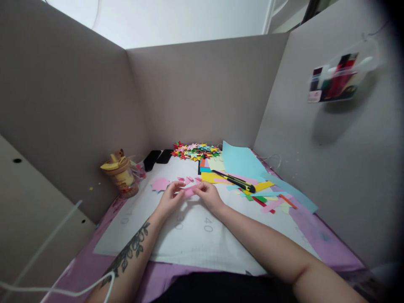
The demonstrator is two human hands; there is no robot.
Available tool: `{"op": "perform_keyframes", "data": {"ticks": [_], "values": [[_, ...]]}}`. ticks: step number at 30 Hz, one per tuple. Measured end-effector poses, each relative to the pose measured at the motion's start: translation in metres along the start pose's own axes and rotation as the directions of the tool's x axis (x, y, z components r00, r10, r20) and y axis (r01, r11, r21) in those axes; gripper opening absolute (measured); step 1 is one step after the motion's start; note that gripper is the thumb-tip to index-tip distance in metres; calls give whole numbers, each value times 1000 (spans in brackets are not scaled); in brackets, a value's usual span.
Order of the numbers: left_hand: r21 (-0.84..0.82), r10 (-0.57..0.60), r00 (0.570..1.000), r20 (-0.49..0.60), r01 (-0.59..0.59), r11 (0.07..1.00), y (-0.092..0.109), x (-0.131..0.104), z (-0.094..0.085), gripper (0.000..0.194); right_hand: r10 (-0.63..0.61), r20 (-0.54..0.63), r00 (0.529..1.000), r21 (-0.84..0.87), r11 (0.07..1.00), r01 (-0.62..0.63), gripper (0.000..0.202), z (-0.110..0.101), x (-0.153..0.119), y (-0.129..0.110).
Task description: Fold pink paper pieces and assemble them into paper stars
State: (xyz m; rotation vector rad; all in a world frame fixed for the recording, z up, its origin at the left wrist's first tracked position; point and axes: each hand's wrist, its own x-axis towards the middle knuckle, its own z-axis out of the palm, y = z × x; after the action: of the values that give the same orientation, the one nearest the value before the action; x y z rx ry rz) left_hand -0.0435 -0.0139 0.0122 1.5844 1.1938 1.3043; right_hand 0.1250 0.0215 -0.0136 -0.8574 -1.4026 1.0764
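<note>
A small pink paper piece [190, 192] is held between my two hands above the white mat [192, 244]. My left hand [172, 197] pinches its left end, and my right hand [207, 195] pinches its right end. Just beyond my fingers lie small folded pink pieces [188, 180]. To the left of them rests a pink scalloped paper [160, 184] with some blue showing under it. Right of my right hand, a yellow and black cutter [235, 181] lies on coloured paper strips.
Many coloured paper stars [195, 151] are heaped at the back. Blue sheets [241, 162] and scattered strips [271, 202] lie to the right. A yellow-lidded cup [124, 176] and two black objects [164, 156] stand or lie at the left. Grey panels [205, 92] enclose the table.
</note>
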Motion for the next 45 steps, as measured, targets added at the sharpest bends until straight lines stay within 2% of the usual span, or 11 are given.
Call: {"op": "perform_keyframes", "data": {"ticks": [3, 7, 12, 17, 25, 37, 45], "values": [[124, 12, 999, 31, -15, 992, 0, -2, 4, 37, -23, 18, 1000, -58, 998, 24, 18, 1, -2, -3], [202, 26, 997, 79, -42, 979, -4, -3, 7, 44, -33, 58, 998, -159, 986, 42, 13, 5, -8, -10], [262, -3, 991, 132, -32, 965, -3, -3, 6, 35, -44, 97, 994, -196, 979, 63, 10, 7, -12, -15], [221, 19, 995, 100, -41, 974, 2, -2, 6, 29, -65, 99, 993, -123, 989, 77, 10, 5, -10, -13], [216, 35, 993, 113, -59, 975, 0, -2, 7, 24, -2, 44, 999, -46, 999, 4, 15, 4, -7, -7], [181, 31, 992, 123, -53, 982, -2, -3, 9, 22, 10, -9, 1000, -50, 999, -10, 20, 7, -8, -12], [3, -80, 987, 138, 81, 997, -8, -3, 11, 30, -9, -6, 1000, -86, 996, 9, 24, 8, -9, -13]]}}
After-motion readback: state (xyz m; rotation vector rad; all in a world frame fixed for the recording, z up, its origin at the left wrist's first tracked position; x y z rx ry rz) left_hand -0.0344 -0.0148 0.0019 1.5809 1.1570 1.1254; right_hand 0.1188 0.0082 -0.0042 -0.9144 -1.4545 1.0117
